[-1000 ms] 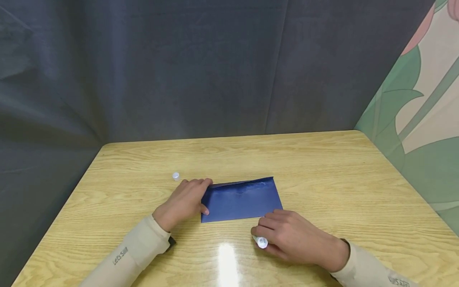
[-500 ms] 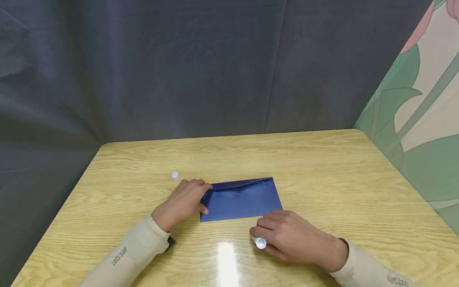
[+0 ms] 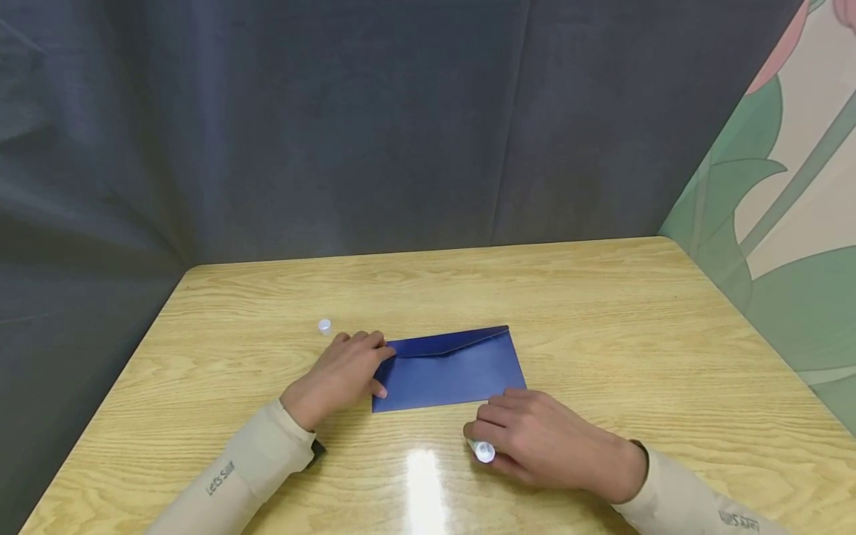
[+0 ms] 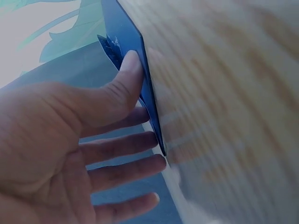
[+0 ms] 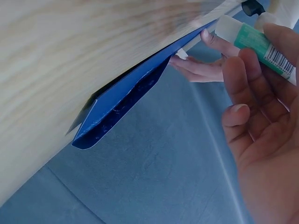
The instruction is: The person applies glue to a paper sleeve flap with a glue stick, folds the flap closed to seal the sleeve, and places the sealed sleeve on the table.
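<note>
A dark blue envelope (image 3: pixel 455 375) lies on the wooden table, its flap (image 3: pixel 428 344) tipped down over the upper part. In the right wrist view the flap still stands a little away from the body, and pale smears show along it. My left hand (image 3: pixel 337 379) rests at the envelope's left end, thumb pressing the body and fingers at the flap's left corner. In the left wrist view those fingers look fairly straight. My right hand (image 3: pixel 535 442) grips a glue stick (image 5: pixel 261 49) with a green and white label, near the envelope's lower right corner.
A small white cap (image 3: pixel 325 326) lies on the table (image 3: pixel 602 312) beyond my left hand. Dark cloth (image 3: pixel 348 134) hangs behind the table and on the left. A leaf-patterned curtain (image 3: pixel 796 223) borders the right side.
The flap has folded down toward me and now covers more of the envelope's upper part. Both hands keep nearly the same places, the right one still holding the glue stick.
</note>
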Available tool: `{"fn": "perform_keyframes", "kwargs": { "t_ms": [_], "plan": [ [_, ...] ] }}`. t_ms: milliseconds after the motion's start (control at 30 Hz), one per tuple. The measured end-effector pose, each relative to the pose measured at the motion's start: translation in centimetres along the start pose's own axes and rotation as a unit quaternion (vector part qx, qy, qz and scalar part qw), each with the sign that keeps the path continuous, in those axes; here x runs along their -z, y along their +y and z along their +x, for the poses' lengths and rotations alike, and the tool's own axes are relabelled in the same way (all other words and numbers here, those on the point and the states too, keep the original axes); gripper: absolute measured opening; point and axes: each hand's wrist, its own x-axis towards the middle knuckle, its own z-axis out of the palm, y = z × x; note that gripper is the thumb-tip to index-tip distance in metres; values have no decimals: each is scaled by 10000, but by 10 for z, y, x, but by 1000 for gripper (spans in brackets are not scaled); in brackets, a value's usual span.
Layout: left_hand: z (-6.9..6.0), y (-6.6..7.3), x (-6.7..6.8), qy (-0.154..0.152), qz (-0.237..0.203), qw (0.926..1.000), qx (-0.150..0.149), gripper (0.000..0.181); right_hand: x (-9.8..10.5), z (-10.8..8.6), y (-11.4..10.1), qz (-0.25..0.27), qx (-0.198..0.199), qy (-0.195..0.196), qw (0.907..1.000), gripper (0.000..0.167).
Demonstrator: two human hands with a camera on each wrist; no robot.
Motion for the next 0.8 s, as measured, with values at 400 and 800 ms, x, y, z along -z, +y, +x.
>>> {"fn": "perform_keyframes", "kwargs": {
  "t_ms": [400,800],
  "plan": [
    [-6,1,4,-340,513,9977,-281,63,0,-1,-1,58,25,19,10000,25],
    [-7,-7,3,-232,160,9987,-424,63,0,1,-3,34,9,2,10000,24]
  ]
}}
